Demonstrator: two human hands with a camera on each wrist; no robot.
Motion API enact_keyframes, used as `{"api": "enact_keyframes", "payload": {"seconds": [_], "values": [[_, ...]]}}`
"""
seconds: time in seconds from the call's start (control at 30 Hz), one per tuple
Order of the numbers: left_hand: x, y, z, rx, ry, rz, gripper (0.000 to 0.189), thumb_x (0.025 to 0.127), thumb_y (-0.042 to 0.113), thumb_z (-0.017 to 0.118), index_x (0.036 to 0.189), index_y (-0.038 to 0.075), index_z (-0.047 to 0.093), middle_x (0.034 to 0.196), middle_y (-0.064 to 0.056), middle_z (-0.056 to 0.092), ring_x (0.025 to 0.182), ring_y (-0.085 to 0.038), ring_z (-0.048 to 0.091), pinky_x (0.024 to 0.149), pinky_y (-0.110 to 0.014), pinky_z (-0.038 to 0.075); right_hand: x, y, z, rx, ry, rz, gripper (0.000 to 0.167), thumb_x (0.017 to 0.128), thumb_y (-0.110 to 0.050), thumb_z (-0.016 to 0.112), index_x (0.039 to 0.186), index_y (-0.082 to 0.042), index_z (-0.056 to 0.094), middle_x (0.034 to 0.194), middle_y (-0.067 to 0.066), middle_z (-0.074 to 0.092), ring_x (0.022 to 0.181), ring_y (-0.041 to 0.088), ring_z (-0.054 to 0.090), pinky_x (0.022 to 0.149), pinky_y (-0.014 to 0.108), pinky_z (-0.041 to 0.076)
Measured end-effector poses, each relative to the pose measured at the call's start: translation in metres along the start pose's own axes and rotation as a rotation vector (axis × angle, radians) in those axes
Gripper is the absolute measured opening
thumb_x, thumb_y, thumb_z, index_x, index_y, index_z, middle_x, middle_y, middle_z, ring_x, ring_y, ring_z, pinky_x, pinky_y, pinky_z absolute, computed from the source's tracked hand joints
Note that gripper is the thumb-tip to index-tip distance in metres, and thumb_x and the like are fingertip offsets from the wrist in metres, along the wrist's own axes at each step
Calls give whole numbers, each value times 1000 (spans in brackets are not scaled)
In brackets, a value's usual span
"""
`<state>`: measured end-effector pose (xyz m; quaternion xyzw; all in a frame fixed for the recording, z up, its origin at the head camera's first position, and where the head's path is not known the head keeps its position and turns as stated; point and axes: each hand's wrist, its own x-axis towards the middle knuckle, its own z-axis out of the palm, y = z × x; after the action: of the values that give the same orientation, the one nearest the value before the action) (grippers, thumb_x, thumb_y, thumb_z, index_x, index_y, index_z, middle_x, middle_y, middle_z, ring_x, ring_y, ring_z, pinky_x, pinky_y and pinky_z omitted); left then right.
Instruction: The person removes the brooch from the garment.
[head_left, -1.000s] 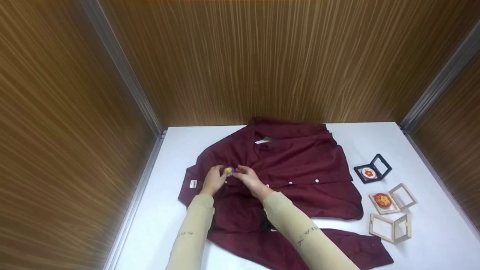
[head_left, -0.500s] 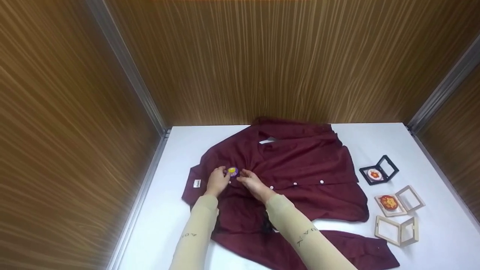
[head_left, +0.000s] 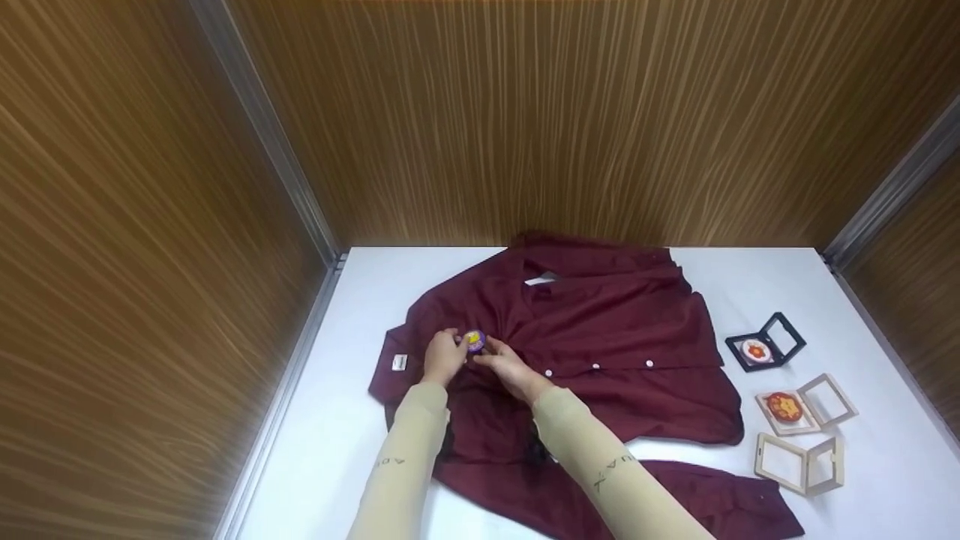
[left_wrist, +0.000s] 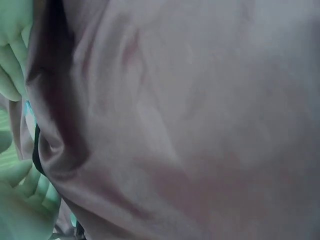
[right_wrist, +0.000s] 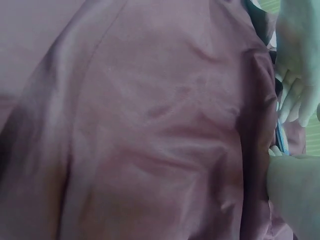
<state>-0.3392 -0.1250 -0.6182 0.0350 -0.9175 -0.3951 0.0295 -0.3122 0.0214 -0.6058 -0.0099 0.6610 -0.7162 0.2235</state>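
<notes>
A maroon shirt [head_left: 622, 322] with white buttons lies spread on the white table, its collar to the left. Over its upper chest, my left hand [head_left: 444, 358] pinches a round purple and yellow badge [head_left: 475, 341], thumb on the near face. The fingertips of my right hand [head_left: 511, 369] are curled at the badge's right edge, seeming to hold it there; the back of the badge is hidden. Both wrist views show mostly shirt cloth [left_wrist: 175, 125], with parts of the hands at the image edges.
On the right stand an open black case [head_left: 757, 352] with a white and red flower badge, an open wooden case [head_left: 814, 405] with a red and yellow badge, and an open wooden frame [head_left: 802, 461]. Wood-patterned panels [head_left: 525, 120] enclose the table at the back and sides.
The head view has shifted slightly, so everything sits further right. The badge has turned a little between my hands, and my right fingertips have come closer to its edge.
</notes>
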Motion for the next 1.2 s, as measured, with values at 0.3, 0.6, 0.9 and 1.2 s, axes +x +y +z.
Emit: {"api": "enact_keyframes", "payload": {"seconds": [0.3,0.6,0.9,1.2], "values": [[2,11,-3,-28,78,-21,14,95,7,74,103,-5,76,99,-20,73,97,-38,71,95,-49,57,-3,-9,2,-87,64,-30,59,103,5,49,155,22,28,157,38,44,151,46,43,128,53,35],[4,9,-6,-128,123,28,8,93,2,73,98,-3,77,92,-18,79,89,-33,76,84,-45,61,7,-15,7,-165,272,-68,39,98,11,55,135,22,57,131,37,67,116,32,71,94,29,60],[1,13,-8,-170,195,81,11,92,3,77,100,-5,80,93,-19,81,86,-31,78,81,-44,64,10,-23,14,-56,474,-56,23,92,13,64,114,19,70,98,27,79,70,10,68,68,21,61],[3,17,-17,-207,194,94,11,90,2,80,98,-4,81,94,-19,82,85,-31,80,80,-43,65,11,-34,11,1,513,-60,19,90,16,66,108,19,71,84,10,72,61,8,65,60,18,59]]}}
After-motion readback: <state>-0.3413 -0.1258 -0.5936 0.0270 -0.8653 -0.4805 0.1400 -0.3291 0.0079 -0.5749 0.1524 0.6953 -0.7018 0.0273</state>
